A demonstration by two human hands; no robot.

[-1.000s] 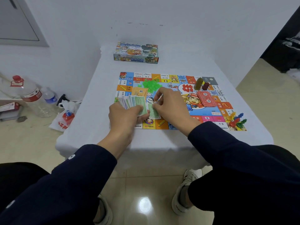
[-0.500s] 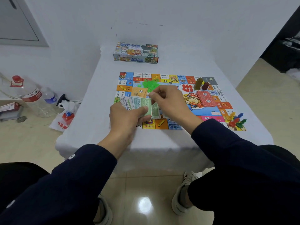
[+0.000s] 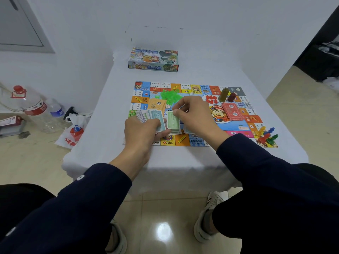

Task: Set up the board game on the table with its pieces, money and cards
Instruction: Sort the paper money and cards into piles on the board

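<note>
Two hands work over the game board, a flat rectangular sheet printed in bright squares that lies on the white-draped counter. The left hand, at the board's near left corner, has its grip clenched round a fanned sheaf of thin paper money, the notes pale blue, green and violet, spreading up from the knuckles. The right hand, just right of it over the board's near middle, pinches a slim green note by its top edge between thumb and fingertips; the note hangs upright above a small flat stack of notes on the board's near edge. Beyond the hands, a heap of glossy green plastic houses sits near the board's far middle, an orange card pile just left of it. A red card pile lies toward the board's right side, with two blocky tokens, olive and dark red, upright behind it. Coloured pawns cluster at the board's near right corner. The printed cardboard game box lies well beyond the board's far edge
</note>
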